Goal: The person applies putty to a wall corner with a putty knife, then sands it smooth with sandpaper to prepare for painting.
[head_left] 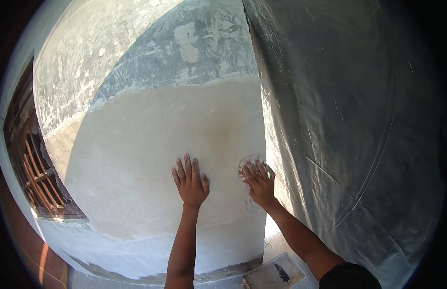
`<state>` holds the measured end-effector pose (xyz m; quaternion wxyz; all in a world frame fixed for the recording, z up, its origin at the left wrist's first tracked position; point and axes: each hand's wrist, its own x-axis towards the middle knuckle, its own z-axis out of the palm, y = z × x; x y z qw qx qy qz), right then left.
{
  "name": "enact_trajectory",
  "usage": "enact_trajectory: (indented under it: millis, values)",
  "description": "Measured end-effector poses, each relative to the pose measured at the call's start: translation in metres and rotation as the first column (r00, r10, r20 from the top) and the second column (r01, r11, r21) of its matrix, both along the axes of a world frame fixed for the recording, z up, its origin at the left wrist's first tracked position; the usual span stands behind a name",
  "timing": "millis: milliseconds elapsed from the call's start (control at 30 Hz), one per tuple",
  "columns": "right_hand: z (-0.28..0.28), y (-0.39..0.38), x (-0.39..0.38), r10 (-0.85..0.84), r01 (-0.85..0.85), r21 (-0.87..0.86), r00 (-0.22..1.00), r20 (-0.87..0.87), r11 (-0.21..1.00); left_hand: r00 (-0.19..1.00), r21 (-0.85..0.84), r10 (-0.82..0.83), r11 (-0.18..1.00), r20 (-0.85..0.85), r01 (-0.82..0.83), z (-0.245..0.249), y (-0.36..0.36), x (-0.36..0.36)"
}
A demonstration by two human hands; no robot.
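Flat against the pale plastered wall point(146, 144), my left hand point(190, 185) rests with its fingers spread and nothing in it. Whitish dust coats its fingertips. My right hand point(263, 188) is closed over a rounded pad point(245, 166), white-smeared with reddish patches, pressed to the wall near its right edge. The fingers cover part of the pad, so its exact kind does not show. Between and above the hands, a faint brownish stain point(221, 132) marks the plaster.
A silvery-grey sheet point(339, 120) hangs in folds right beside my right arm. Below stands a light rectangular tray point(266, 278) with a dark object point(282, 273) in it. A brown wooden barred window point(40, 178) is at the left. Rough, patchy plaster point(194, 43) covers the upper wall.
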<state>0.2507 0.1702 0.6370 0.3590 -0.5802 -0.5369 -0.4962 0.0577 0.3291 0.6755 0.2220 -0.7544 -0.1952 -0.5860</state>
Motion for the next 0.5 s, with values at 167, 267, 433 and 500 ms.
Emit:
enact_trajectory:
  millis: [167, 267, 433, 500]
  values:
    - [0.064, -0.026, -0.019, 0.088, -0.09, 0.129, 0.996, 0.021, 0.988, 0.999, 0.007, 0.032, 0.999, 0.034, -0.032, 0.003, 0.0, 0.003]
    - [0.168, -0.015, -0.027, 0.052, -0.087, 0.283, 0.99, 0.129, 0.955, 0.999, -0.011, 0.034, 0.999, 0.031, -0.033, 0.002, -0.002, 0.003]
    - [0.16, 0.03, -0.014, 0.002, -0.028, 0.218, 0.993, 0.115, 0.976, 1.0, -0.039, 0.024, 0.999, -0.015, -0.025, 0.001, 0.0, 0.001]
    - [0.095, 0.034, -0.012, 0.023, -0.035, 0.167, 0.997, 0.077, 0.985, 1.0, -0.016, 0.024, 1.0, -0.014, -0.024, 0.0, 0.003, 0.001]
